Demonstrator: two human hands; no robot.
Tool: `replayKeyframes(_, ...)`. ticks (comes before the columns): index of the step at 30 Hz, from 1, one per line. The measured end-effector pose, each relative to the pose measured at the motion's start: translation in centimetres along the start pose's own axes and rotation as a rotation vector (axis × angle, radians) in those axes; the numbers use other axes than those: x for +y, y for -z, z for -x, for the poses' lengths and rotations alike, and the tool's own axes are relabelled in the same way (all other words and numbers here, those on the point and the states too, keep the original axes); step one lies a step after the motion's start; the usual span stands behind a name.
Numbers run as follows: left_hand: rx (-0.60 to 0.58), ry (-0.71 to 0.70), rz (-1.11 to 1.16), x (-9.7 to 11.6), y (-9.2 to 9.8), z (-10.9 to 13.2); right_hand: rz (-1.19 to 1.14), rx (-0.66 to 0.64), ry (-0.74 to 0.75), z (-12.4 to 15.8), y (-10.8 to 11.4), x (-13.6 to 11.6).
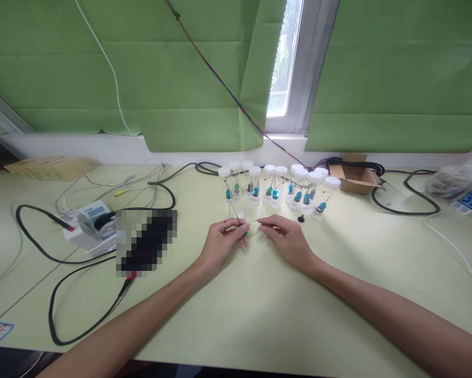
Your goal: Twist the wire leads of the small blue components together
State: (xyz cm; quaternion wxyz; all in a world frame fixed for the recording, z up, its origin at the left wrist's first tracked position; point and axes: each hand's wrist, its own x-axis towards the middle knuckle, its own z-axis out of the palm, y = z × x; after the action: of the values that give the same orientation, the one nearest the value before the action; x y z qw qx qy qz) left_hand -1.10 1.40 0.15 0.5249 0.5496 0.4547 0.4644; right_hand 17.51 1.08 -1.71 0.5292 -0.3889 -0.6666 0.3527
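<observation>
My left hand [222, 242] is closed in a pinch round a small blue part with thin wire legs [241, 224], and one dark wire sticks up from its fingers. Across from it, my right hand [289, 240] has thumb and forefinger pressed together at the far end of a thin, light wire [253, 223] that spans the gap between the hands. Just beyond them stand several clear vials with white caps [254, 181], holding similar blue or green parts with wire legs. A white round thing [241, 216], partly hidden, sits behind my left fingers.
A small black knob-like piece [301, 218] lies beyond my right hand. To the left are a white power box [84, 231] and looping black cables [52, 310]. An open cardboard box [356, 178] and a plastic bag [454, 176] stand at the back right.
</observation>
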Motion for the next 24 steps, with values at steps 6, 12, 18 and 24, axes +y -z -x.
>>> replayKeyframes(6,-0.005,-0.004,-0.073,-0.1,0.0,0.1,-0.042,0.030,-0.002,0.0,-0.1,0.0)
replayKeyframes(12,-0.024,-0.062,-0.126,-0.2,-0.1,0.3,-0.016,0.019,-0.021,0.1,-0.1,-0.1)
replayKeyframes(18,-0.042,-0.104,-0.139,0.6,-0.6,0.9,-0.021,0.002,-0.027,0.1,-0.1,-0.1)
replayKeyframes(24,-0.057,-0.101,-0.146,0.5,-0.6,0.9,-0.058,0.018,-0.023,0.1,-0.2,0.1)
